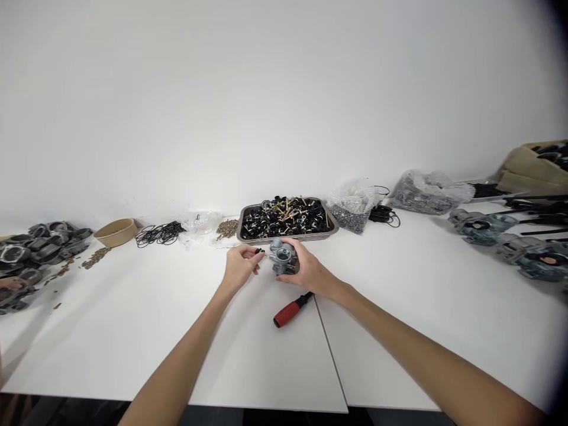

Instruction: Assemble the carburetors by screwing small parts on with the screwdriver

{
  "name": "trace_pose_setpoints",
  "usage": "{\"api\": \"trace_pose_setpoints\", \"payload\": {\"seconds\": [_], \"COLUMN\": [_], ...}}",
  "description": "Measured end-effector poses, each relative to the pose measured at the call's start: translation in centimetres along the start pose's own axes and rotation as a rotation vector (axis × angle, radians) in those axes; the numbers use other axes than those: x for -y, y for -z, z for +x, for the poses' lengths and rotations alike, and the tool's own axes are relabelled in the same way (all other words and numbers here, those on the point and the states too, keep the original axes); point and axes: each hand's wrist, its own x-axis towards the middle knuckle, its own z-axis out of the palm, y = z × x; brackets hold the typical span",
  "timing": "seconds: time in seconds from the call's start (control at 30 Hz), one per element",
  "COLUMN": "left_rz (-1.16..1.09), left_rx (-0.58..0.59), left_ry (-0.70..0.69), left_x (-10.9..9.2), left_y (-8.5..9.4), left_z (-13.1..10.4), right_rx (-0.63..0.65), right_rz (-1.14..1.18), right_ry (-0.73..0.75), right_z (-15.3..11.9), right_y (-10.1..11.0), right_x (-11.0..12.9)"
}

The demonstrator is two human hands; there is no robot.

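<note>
Above the white surface (248,355), our right hand (304,266) curls its fingers around the grey metal part (283,255), its round bore facing us; our left hand's (242,265) fingers pinch a small black-tipped piece (261,251), lying sideways, pointing right.

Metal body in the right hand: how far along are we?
Done, apparently: the grey units on the right look put together. In hand: the right hand holds the metal body; the left hand holds a black-ended part at its side. Left, likely: seating that part, visibly outside the body. The tray holds many loose fittings; the screwdriver lies unheld.
</note>
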Motion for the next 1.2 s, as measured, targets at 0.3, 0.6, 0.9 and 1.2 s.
{"api": "trace_pose_setpoints", "payload": {"seconds": [0.3, 0.6, 0.9, 1.2], "left_rz": [-0.070, -0.072, -0.053, -0.161], "left_rx": [0.210, 0.327, 0.199, 0.248], "left_ry": [-0.036, 0.014, -0.142, -0.011], "left_x": [-0.6, -0.5, -0.2, -0.5], "left_y": [-0.5, 0.9, 0.6, 1.3], "left_z": [-1.0, 0.1, 0.2, 0.4], "right_rx": [0.023, 0.036, 0.043, 0.029], "right_rz": [-0.033, -0.062, -0.095, -0.002], "right_ry": [0.015, 0.048, 0.056, 0.072], "right_z": [0.0, -0.1, 0.0, -0.1], "right_y": [0.2, 0.4, 0.3, 0.3], "right_x": [-0.1, -0.2, -0.1, -0.3]}}
